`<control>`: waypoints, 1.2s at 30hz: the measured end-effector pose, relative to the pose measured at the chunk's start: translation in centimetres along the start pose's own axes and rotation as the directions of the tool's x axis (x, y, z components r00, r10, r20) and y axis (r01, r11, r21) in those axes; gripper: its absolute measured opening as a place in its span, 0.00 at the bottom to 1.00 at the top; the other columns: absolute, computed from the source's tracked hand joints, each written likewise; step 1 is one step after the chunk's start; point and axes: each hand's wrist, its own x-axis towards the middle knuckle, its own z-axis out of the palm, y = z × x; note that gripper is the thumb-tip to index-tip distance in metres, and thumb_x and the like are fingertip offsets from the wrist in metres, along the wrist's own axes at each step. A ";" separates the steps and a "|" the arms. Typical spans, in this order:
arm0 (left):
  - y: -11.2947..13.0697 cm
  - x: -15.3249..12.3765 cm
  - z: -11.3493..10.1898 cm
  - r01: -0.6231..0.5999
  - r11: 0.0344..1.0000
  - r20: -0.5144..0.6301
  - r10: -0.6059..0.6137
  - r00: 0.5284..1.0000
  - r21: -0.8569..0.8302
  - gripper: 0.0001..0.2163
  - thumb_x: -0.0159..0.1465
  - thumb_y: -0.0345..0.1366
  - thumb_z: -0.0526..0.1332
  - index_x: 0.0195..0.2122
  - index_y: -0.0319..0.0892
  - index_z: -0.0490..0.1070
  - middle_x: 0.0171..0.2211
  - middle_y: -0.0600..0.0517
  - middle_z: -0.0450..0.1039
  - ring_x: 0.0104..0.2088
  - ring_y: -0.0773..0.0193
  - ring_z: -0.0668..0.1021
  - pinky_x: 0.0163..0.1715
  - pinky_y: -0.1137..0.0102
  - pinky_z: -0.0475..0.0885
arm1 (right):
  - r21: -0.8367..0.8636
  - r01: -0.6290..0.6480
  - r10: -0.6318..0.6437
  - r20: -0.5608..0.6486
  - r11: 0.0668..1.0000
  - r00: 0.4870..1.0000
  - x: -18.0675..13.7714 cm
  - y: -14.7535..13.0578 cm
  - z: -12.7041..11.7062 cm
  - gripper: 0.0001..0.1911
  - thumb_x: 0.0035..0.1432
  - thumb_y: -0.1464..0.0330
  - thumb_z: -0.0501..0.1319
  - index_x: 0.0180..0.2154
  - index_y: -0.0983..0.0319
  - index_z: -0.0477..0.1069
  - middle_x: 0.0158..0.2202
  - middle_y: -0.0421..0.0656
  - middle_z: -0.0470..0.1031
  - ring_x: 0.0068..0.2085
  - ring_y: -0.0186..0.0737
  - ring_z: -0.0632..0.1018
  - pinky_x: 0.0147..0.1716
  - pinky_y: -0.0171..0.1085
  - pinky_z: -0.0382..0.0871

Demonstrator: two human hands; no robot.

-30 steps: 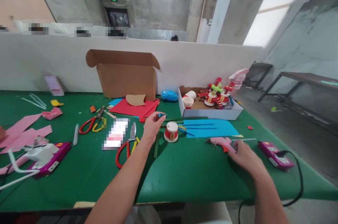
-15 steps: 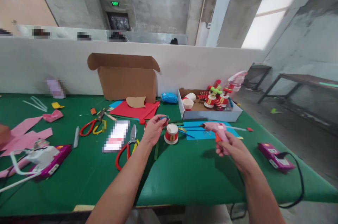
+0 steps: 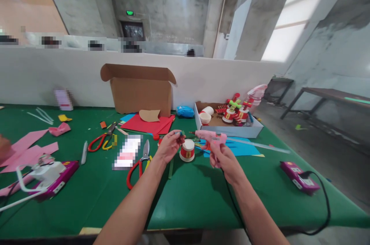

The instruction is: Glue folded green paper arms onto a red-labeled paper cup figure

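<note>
Bare concrete room (image 3: 179, 10), with a long white partition (image 3: 202, 79) behind a green tabletop (image 3: 179, 202). Working from the head feed only.

Hands apart from each other, both occupied, near the middle of the tabletop. Left hand (image 3: 170, 146): thumb and fingertips pinched on a small blue-green piece (image 3: 182, 133); its shape is mostly hidden from me. Right hand (image 3: 224, 156): wrapped round the grip of a pink hot-glue gun (image 3: 210, 136), nozzle aimed left at the piece, near but apart as I read it. Trigger pressure: cannot tell.

Step in hand, my judgement: bringing glue to the piece. The next move calls for a steady pinch, the tip brought close to the piece and well off the fingers, then a light squeeze.

Just below the pinch, an upturned paper cup (image 3: 187, 152) with a red band stands on the tabletop, a folded yellow-green strip (image 3: 198, 143) at its right side. Blue paper (image 3: 245, 147) lies beyond the gun. Scissors (image 3: 147, 148) rest left of the left hand.

Farther out: a low white box (image 3: 231, 131) holding decorated cups (image 3: 229, 115) toward the far right corner; a purple power strip (image 3: 299, 177) near the right edge.
</note>
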 end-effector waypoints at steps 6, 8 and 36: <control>0.0 0.0 -0.1 0.005 1.000 0.023 -0.005 1.000 0.011 0.13 0.46 0.34 0.74 0.31 0.37 0.73 0.26 0.51 0.76 0.28 0.68 0.76 0.31 0.73 0.70 | -0.169 0.055 -0.062 -0.033 0.984 0.998 0.3 -0.3 0.7 0.31 0.48 0.41 0.59 0.34 0.63 0.70 0.14 0.33 0.61 0.16 0.29 0.61 0.14 0.31 0.53; 0.1 0.0 -0.1 0.007 1.000 0.023 -0.007 1.000 0.012 0.14 0.46 0.34 0.74 0.31 0.37 0.73 0.25 0.51 0.76 0.27 0.68 0.76 0.31 0.73 0.69 | -0.194 0.074 -0.080 -0.027 0.978 0.996 0.3 -0.4 0.8 0.30 0.49 0.41 0.58 0.34 0.63 0.70 0.13 0.33 0.61 0.16 0.29 0.61 0.14 0.31 0.54; 0.1 -0.3 0.0 -0.005 0.998 0.031 0.003 1.000 0.068 0.14 0.46 0.36 0.74 0.31 0.37 0.73 0.25 0.50 0.76 0.25 0.68 0.76 0.29 0.74 0.67 | -0.206 0.111 -0.115 -0.009 0.972 0.993 0.4 0.1 1.0 0.26 0.52 0.44 0.58 0.29 0.61 0.65 0.20 0.36 0.66 0.17 0.27 0.61 0.15 0.30 0.54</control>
